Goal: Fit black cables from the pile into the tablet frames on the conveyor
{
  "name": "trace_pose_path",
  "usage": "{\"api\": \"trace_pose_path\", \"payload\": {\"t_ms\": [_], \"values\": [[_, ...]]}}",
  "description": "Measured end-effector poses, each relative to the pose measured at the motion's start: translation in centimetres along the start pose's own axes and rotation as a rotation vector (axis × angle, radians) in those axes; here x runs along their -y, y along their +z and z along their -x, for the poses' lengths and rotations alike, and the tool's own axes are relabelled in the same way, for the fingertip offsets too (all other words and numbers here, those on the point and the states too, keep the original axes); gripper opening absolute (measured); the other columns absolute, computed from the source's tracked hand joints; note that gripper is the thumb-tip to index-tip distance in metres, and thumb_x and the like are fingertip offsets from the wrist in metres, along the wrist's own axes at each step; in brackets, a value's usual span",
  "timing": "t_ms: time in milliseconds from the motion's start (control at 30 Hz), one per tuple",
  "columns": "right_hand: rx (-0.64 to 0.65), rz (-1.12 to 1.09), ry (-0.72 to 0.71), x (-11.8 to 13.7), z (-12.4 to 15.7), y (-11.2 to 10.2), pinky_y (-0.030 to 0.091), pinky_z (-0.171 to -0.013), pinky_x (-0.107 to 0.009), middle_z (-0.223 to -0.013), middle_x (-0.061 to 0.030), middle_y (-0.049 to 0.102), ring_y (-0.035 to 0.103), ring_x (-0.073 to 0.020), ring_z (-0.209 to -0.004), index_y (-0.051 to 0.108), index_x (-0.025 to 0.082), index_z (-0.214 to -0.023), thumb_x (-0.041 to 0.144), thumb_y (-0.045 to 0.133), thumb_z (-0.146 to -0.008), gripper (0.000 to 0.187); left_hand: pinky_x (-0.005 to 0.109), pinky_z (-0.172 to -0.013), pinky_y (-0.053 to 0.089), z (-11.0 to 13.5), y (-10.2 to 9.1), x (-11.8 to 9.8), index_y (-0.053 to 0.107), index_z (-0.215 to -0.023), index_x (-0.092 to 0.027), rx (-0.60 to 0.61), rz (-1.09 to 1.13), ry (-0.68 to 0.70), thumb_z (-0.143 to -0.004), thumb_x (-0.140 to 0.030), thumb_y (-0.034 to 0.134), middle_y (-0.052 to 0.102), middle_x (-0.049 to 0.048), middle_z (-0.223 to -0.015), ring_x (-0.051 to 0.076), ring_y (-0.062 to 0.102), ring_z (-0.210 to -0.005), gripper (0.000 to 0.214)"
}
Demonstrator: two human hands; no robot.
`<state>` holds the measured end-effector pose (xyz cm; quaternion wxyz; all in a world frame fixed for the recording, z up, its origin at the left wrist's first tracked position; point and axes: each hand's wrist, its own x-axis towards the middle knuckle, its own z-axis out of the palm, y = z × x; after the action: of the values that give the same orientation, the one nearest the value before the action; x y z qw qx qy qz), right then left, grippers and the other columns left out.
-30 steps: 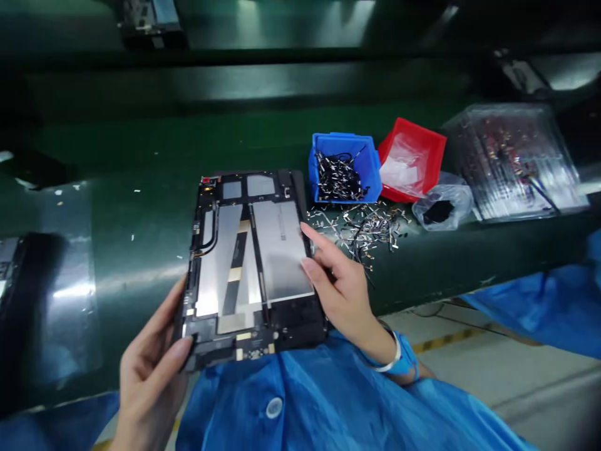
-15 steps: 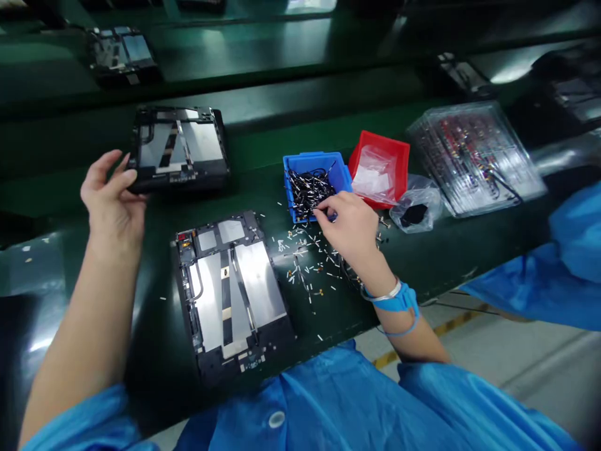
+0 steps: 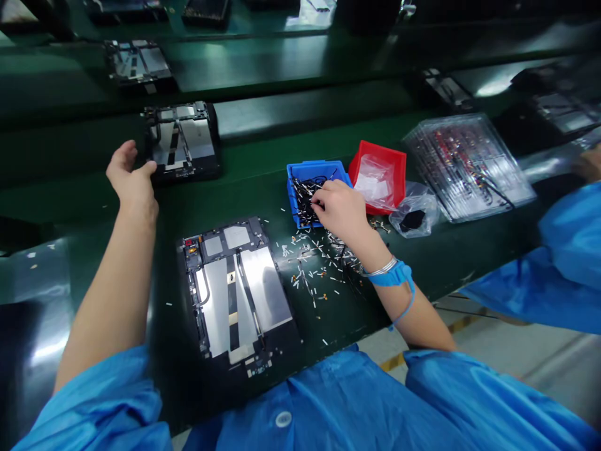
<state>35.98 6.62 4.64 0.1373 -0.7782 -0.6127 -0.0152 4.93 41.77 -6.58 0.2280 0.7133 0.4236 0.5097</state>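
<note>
My left hand [image 3: 131, 178] is at the left edge of an opened tablet [image 3: 196, 139] at the back. Its fingers are apart and the thumb tip lies at the tablet's edge; whether they touch I cannot tell. My right hand [image 3: 345, 210] reaches over a blue bin [image 3: 291, 188] of short black cables [image 3: 305, 194]. Thumb and forefinger are pinched together there, and what they hold, if anything, is too small to make out. A second opened tablet [image 3: 267, 282], with silver panels and dark strips, lies flat in front of me.
Small white and orange bits [image 3: 300, 275] are scattered between the near tablet and my right arm. A red bin [image 3: 399, 175] with plastic bags stands beside the blue one. Stacked clear trays [image 3: 483, 169] lie to the right, near another person's blue sleeve [image 3: 568, 238].
The back tablet has moved away from me, and my left hand has loosened from its grip on it. My right hand stays pinched over the blue bin. The view has shifted slightly.
</note>
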Motion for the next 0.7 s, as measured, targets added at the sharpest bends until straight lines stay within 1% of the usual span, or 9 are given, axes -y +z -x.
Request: {"api": "trace_pose_path", "payload": {"t_ms": [100, 200, 300, 367, 400, 500, 567, 633, 700], "values": [[0.004, 0.017, -0.002, 0.0, -0.1, -0.2, 0.032, -0.057, -0.032, -0.079, -0.0078, 0.064, 0.055, -0.0216, -0.082, 0.067, 0.018, -0.07, 0.012, 0.055, -0.08, 0.017, 0.036, -0.094, 0.05, 1.8, -0.5, -4.1, 0.055, -0.111, -0.004, -0.014, -0.034, 0.028, -0.082, -0.035, 0.07, 0.065, -0.0083, -0.106, 0.016, 0.059, -0.104, 0.045], [-0.104, -0.075, -0.037, -0.8, 0.8, -1.0, 0.037, -0.06, -0.031, -0.076, -0.0045, 0.064, 0.057, -0.0195, -0.078, 0.066, 0.02, -0.07, 0.015, 0.057, -0.08, 0.014, 0.031, -0.09, 0.051, 6.0, -0.8, -12.6, 0.062, -0.105, -0.007, 0.014, 0.081, 0.0, -0.081, -0.026, 0.07, 0.069, -0.0068, -0.098, 0.015, 0.062, -0.098, 0.031], [-0.281, -0.166, -0.097, -1.4, 2.0, -1.6, 0.042, -0.065, -0.031, -0.075, -0.0016, 0.065, 0.059, -0.0173, -0.075, 0.066, 0.022, -0.072, 0.019, 0.058, -0.081, 0.012, 0.029, -0.085, 0.053, 11.5, -0.7, -22.2, 0.069, -0.1, -0.017, 0.214, 0.409, -0.079, -0.08, -0.018, 0.067, 0.072, -0.0006, -0.101, 0.016, 0.065, -0.096, 0.02], [-0.374, -0.189, -0.145, -1.4, 2.7, -1.5, 0.044, -0.067, -0.032, -0.074, -0.0013, 0.066, 0.059, -0.017, -0.074, 0.065, 0.022, -0.073, 0.022, 0.056, -0.084, 0.014, 0.028, -0.075, 0.053, 14.7, -0.4, -27.0, 0.07, -0.1, -0.019, 0.433, 0.517, -0.217, -0.081, -0.02, 0.065, 0.072, 0.0037, -0.102, 0.017, 0.066, -0.092, 0.019], [-0.405, -0.191, -0.171, -1.3, 3.0, -1.3, 0.045, -0.068, -0.032, -0.075, -0.0018, 0.067, 0.06, -0.0171, -0.074, 0.065, 0.022, -0.074, 0.022, 0.054, -0.085, 0.016, 0.027, -0.072, 0.052, 15.9, -0.2, -28.6, 0.069, -0.1, -0.018, 0.54, 0.565, -0.298, -0.082, -0.022, 0.064, 0.072, 0.0052, -0.102, 0.017, 0.067, -0.09, 0.019], [-0.496, -0.201, -0.188, -1.1, 3.9, -0.7, 0.046, -0.068, -0.032, -0.076, -0.003, 0.068, 0.06, -0.0172, -0.074, 0.065, 0.022, -0.074, 0.024, 0.052, -0.087, 0.019, 0.025, -0.063, 0.05, 18.0, 0.6, -31.0, 0.067, -0.102, -0.015, 0.786, 0.677, -0.497, -0.083, -0.026, 0.062, 0.072, 0.0082, -0.1, 0.017, 0.068, -0.083, 0.023], [-0.536, -0.218, -0.06, -1.3, 4.2, -0.5, 0.044, -0.063, -0.031, -0.072, -0.0024, 0.067, 0.058, -0.0161, -0.067, 0.065, 0.021, -0.075, 0.026, 0.052, -0.086, 0.018, 0.025, -0.061, 0.048, 18.6, 1.0, -31.3, 0.066, -0.101, -0.014, 0.879, 0.707, -0.56, -0.082, -0.026, 0.062, 0.072, 0.0094, -0.1, 0.017, 0.068, -0.081, 0.023], [-0.483, -0.196, 0.092, -1.7, 4.1, -0.7, 0.041, -0.059, -0.03, -0.065, -0.0009, 0.063, 0.054, -0.0157, -0.061, 0.063, 0.021, -0.07, 0.026, 0.054, -0.082, 0.016, 0.024, -0.061, 0.048, 18.8, 1.3, -31.3, 0.066, -0.099, -0.013, 0.923, 0.709, -0.579, -0.082, -0.025, 0.061, 0.072, 0.0097, -0.099, 0.017, 0.068, -0.082, 0.021], [-0.392, -0.168, 0.162, -1.9, 3.7, -1.1, 0.04, -0.058, -0.03, -0.061, 0.0002, 0.06, 0.054, -0.0158, -0.06, 0.061, 0.021, -0.065, 0.025, 0.056, -0.077, 0.014, 0.023, -0.063, 0.047, 19.1, 1.4, -31.3, 0.066, -0.099, -0.014, 0.933, 0.704, -0.582, -0.082, -0.024, 0.061, 0.072, 0.0089, -0.1, 0.016, 0.068, -0.083, 0.02]]}}
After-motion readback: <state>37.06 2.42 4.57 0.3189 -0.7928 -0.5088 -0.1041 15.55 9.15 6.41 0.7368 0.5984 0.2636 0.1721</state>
